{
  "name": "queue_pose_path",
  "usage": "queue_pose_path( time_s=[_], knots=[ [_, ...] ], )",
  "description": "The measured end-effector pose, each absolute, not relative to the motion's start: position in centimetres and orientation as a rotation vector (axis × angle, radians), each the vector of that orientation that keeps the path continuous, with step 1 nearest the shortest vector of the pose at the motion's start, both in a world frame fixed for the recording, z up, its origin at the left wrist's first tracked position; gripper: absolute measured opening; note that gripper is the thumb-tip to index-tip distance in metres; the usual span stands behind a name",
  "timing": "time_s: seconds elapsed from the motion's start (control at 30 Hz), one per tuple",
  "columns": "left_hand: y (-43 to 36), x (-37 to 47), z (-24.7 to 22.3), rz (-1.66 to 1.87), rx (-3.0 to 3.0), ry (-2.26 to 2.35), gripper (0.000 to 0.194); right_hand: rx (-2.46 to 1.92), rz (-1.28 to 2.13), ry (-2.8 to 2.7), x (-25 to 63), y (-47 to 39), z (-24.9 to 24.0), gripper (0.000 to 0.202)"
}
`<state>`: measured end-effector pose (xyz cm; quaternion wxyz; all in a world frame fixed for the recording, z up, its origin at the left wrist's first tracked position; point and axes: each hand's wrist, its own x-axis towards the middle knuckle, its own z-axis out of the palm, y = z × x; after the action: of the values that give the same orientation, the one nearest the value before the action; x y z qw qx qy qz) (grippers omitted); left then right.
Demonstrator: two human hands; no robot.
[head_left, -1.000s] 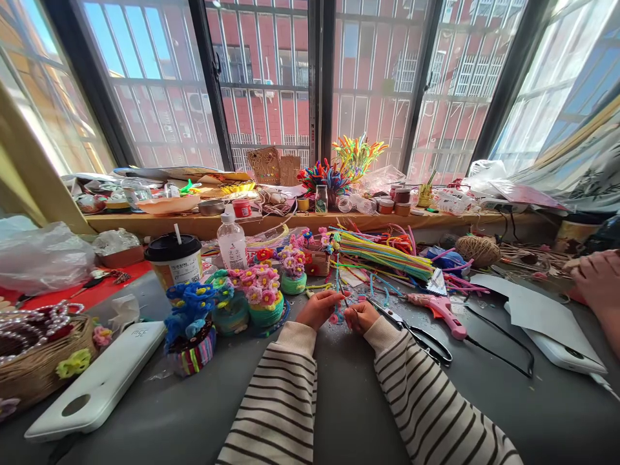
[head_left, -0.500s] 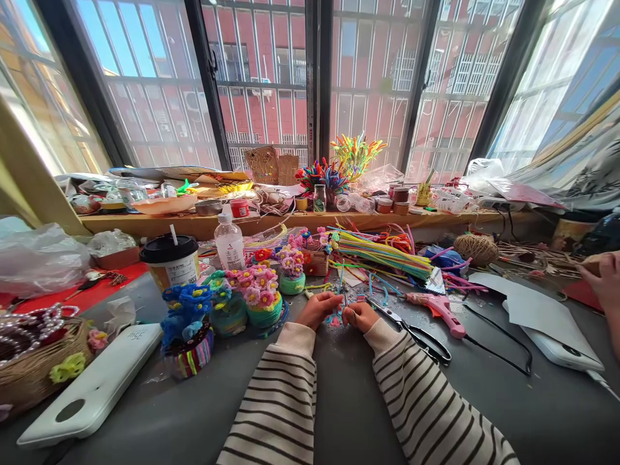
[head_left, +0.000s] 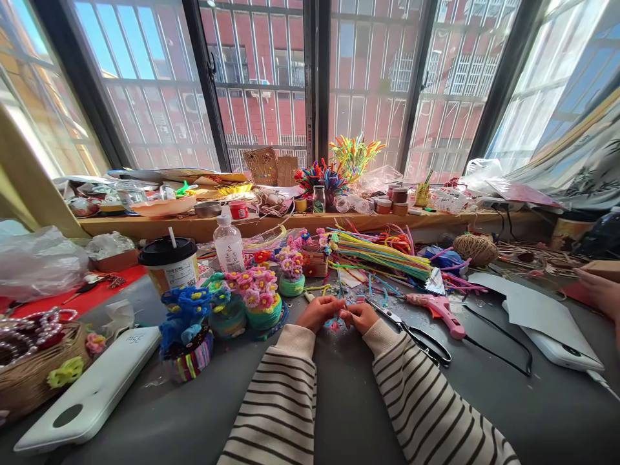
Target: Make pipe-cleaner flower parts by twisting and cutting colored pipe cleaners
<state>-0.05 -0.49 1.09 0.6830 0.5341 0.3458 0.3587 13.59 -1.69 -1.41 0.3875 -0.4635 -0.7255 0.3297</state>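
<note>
Near the middle of the grey table (head_left: 339, 400), my left hand (head_left: 321, 312) pinches a thin light-blue pipe cleaner (head_left: 340, 284) that stands up between the fingers. My right hand (head_left: 359, 316) meets it fingertip to fingertip, closed on something too small to make out. Pink and blue bits (head_left: 333, 324) lie just below the fingertips. Black-handled scissors (head_left: 426, 345) rest right of my right hand, with a pink glue gun (head_left: 443, 312) beyond them. Pots of pink fuzzy flowers (head_left: 261, 290) stand left of my left hand.
A bundle of pipe cleaners (head_left: 382, 252) lies behind the hands. At left are a lidded cup (head_left: 172, 268), a bottle (head_left: 229, 245), blue flowers (head_left: 186, 310) and a white power bank (head_left: 92, 387). Another person's hand (head_left: 603, 290) is at the right edge, beyond a white device (head_left: 557, 342).
My right fingers have closed in toward my left fingertips, and the dark tool tip that showed between them is no longer visible. The other person's hand has shifted slightly lower.
</note>
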Motion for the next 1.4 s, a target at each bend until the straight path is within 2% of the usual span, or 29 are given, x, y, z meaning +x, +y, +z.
queue_pose_path(
  time_s=[0.33,0.6,1.0,1.4],
  knots=[
    [-0.7,-0.1,1.6,0.856,1.176,0.763,0.030,-1.199,0.802,-1.792,13.6,-2.0,-0.9,0.057],
    [-0.5,-0.1,1.4,0.810,1.262,0.726,0.029,-1.142,0.837,-1.904,13.7,-2.1,-0.8,0.069],
    [-0.1,-0.2,0.8,0.841,1.241,0.722,0.030,-1.203,0.803,-1.782,13.6,-1.8,-1.3,0.051],
    [-0.2,-0.5,1.0,0.852,1.234,0.722,0.025,-1.223,0.788,-1.782,13.7,-1.3,-1.9,0.055]
  ],
)
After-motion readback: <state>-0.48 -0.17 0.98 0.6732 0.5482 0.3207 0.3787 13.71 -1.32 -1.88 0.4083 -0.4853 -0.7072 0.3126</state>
